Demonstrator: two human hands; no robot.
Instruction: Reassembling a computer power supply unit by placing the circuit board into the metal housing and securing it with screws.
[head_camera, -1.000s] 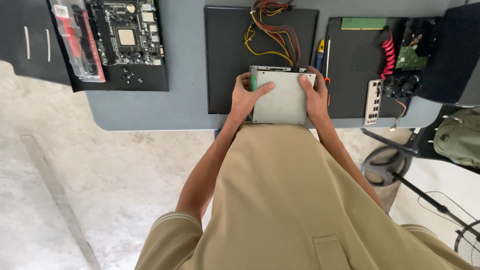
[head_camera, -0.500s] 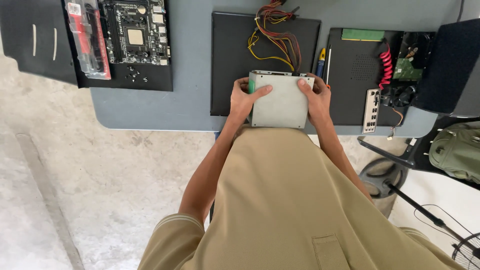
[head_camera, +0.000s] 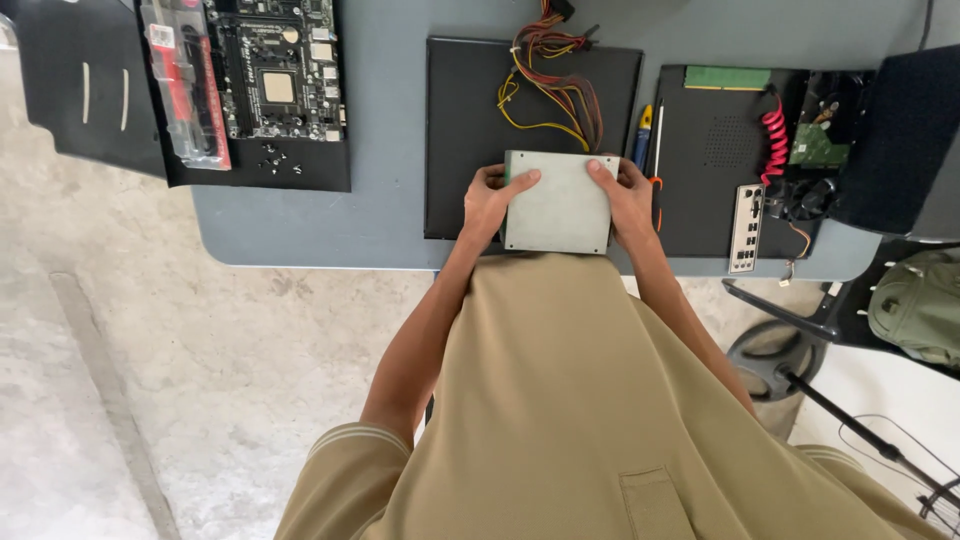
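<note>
Overhead, a person in a tan shirt is standing at one grey table (head_camera: 330, 225) with a smooth top and rounded corners, over a pale concrete floor. Three flat black panels are lying on the table: one at the left (head_camera: 90, 120), one in the middle (head_camera: 465, 130), and one perforated panel at the right (head_camera: 700, 190). One green-and-black motherboard (head_camera: 280, 70), rectangular and studded with components, is resting at the left beside one long clear plastic package with red parts (head_camera: 185, 85). Both hands are gripping one grey metal box (head_camera: 558, 202), a flat rectangular power supply, near the table's front edge above the middle panel. The left hand (head_camera: 490, 205) is clamping its left side, thumb lying across the top face. The right hand (head_camera: 628, 200) is clamping its right side the same way, fingers wrapping the edge. One bundle of yellow, red and black wires (head_camera: 545, 75) is trailing from the box's far side. One coiled red cable (head_camera: 777, 140), one slim silver metal plate with cut-outs (head_camera: 745, 228), one green memory stick (head_camera: 728, 78) and one yellow-handled screwdriver (head_camera: 643, 135) are lying to the right. One olive fabric bag (head_camera: 920, 300) is sitting off the table.
</note>
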